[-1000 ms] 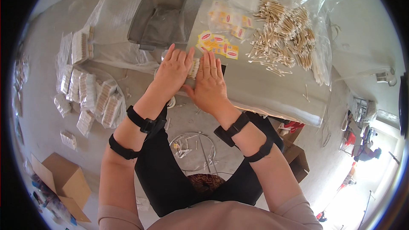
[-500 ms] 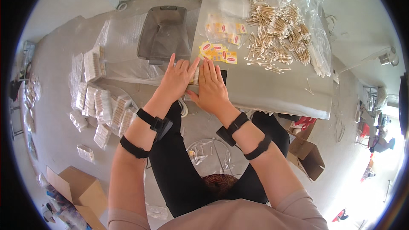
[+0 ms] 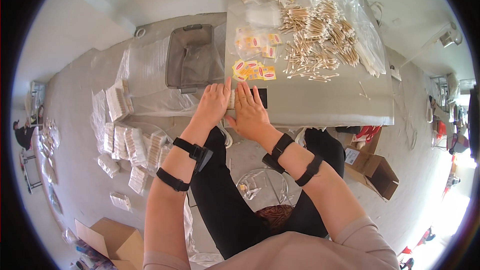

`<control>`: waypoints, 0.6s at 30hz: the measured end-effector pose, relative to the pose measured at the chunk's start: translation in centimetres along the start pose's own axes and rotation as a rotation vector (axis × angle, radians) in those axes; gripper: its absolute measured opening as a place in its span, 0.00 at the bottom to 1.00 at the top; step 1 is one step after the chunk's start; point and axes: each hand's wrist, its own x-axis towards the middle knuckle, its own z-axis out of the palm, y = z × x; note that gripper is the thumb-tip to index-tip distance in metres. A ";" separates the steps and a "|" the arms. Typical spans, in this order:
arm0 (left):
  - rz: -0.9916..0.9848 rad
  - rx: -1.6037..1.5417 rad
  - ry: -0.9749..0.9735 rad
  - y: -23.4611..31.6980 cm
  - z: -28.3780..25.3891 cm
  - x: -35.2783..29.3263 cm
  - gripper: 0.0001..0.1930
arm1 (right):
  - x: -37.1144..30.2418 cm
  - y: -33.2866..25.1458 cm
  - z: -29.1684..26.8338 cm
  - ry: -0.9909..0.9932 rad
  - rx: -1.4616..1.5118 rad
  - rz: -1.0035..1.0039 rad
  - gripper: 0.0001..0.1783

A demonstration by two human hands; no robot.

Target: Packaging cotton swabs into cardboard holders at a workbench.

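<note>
A: Obs. — position of the hands?
B: Left hand (image 3: pixel 214 102) and right hand (image 3: pixel 250 112) lie side by side at the near edge of the grey tabletop (image 3: pixel 320 102), fingers extended and flat, palms down. Neither is closed around anything.
A: What is between them?
B: A small bundle of cotton swabs (image 3: pixel 231 100), standing in the narrow gap between the two hands, pressed from both sides by the inner edges of the hands. Mostly hidden; only a strip shows.
A: Anything else close by?
B: A dark rectangular patch (image 3: pixel 262 98) on the tabletop, just beyond the right hand's fingertips. Yellow and red sachets (image 3: pixel 253 70) lie just past both hands. Further back, a loose heap of wooden-stemmed swabs (image 3: pixel 317 37) on clear plastic.
A: Off the tabletop?
B: A grey mesh basket (image 3: pixel 192 57) to the left, beyond the left hand. Bagged swab packs (image 3: pixel 130 145) are spread on the floor, well apart from the hands
</note>
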 end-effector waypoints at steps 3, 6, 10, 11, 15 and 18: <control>0.011 0.003 -0.015 -0.1 0.0 0.0 0.31 | 0.4 -0.5 0.3 0.000 0.005 -0.021 0.49; 0.036 0.020 0.015 -0.1 0.1 0.2 0.31 | 0.5 -0.4 0.8 0.100 0.011 -0.047 0.50; 0.027 0.044 -0.002 -0.3 0.1 0.4 0.31 | 0.7 -0.6 0.3 0.115 -0.013 -0.072 0.51; 0.027 0.046 -0.007 -0.3 0.0 0.1 0.31 | 0.6 -0.7 0.2 0.115 -0.008 -0.073 0.51; 0.006 -0.074 -0.039 -1.0 -2.2 0.1 0.35 | 0.5 -0.6 0.3 0.124 -0.010 -0.055 0.49; 0.037 -0.032 0.020 -1.8 -2.8 -0.4 0.33 | 0.2 -0.5 0.1 0.093 0.002 -0.033 0.49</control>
